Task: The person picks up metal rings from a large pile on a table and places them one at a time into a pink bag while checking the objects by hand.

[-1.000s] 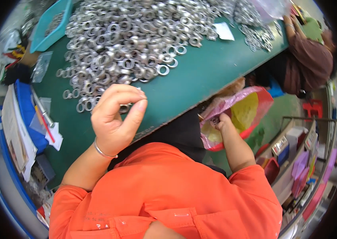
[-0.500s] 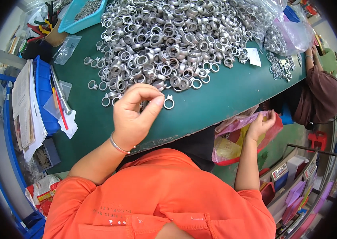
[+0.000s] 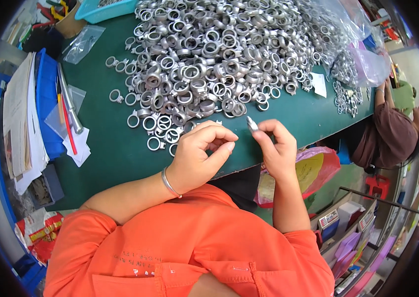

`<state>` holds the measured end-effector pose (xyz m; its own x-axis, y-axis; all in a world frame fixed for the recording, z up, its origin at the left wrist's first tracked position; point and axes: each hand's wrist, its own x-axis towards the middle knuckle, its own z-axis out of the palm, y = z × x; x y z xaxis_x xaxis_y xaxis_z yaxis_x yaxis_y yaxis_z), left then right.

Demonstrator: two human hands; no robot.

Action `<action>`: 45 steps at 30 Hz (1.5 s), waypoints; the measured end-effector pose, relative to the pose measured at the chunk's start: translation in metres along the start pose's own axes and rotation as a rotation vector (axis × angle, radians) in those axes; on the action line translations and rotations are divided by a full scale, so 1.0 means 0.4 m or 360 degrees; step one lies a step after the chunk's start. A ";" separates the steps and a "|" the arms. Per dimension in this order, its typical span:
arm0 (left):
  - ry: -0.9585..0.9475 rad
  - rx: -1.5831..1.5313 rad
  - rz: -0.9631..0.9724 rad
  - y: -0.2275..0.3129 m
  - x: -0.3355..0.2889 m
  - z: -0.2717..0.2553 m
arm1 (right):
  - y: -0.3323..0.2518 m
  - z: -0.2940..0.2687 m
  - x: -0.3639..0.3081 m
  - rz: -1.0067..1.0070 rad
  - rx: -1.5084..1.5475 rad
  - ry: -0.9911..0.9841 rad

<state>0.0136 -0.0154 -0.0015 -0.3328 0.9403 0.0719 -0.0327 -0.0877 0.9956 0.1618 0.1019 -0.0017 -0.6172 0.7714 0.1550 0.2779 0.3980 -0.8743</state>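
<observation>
A large heap of grey metal rings [image 3: 204, 64], each with small lugs, covers much of the green table [image 3: 90, 163]. Between the thumb and forefinger of my right hand [image 3: 279, 151] a single metal ring [image 3: 252, 123] is pinched, seen nearly edge-on. My left hand [image 3: 202, 153] is closed just to its left, in front of the heap, thumb and curled forefinger close together. Whatever those left fingers may hold is hidden. Several loose rings [image 3: 155, 143] lie on the table beside the left hand. The two hands are apart.
Below the table edge at right is a pink and yellow plastic bag [image 3: 313, 168]. A blue tray [image 3: 48, 109] with papers and pens stands left, a light-blue basket [image 3: 105, 12] behind. Another person [image 3: 390, 123] sits at right near clear plastic bags [image 3: 368, 64] and smaller rings [image 3: 348, 99].
My right hand has come up from beside the bag to above the table edge, now with a ring in its fingers. My left hand has moved right and nearer me. The view has shifted slightly.
</observation>
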 end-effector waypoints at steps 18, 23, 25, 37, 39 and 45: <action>-0.0056 0.0269 0.0349 -0.010 0.007 -0.002 | -0.016 0.010 -0.023 0.0249 0.1002 -0.0358; 0.0026 -0.0044 -0.0071 -0.005 -0.004 0.006 | -0.016 0.040 -0.021 -0.0111 0.1223 -0.0270; 0.0037 -0.0517 -0.0472 0.008 0.003 0.005 | -0.009 0.039 -0.033 -0.0181 0.1247 -0.0199; -0.0043 -0.1436 -0.0778 0.005 -0.004 0.005 | -0.048 0.030 0.014 -0.0802 0.0086 -0.0165; -0.0048 -0.1286 -0.0827 0.006 -0.004 0.004 | -0.043 0.037 0.047 -0.0849 -0.0237 -0.0013; -0.0095 -0.0966 -0.0760 -0.005 -0.005 0.006 | -0.015 0.089 0.107 -0.0808 -0.0728 0.0054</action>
<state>0.0166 -0.0162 -0.0035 -0.1019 0.9361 -0.3366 -0.6764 0.1829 0.7135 0.1076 0.1147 -0.0061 -0.7319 0.4459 0.5153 0.2478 0.8786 -0.4083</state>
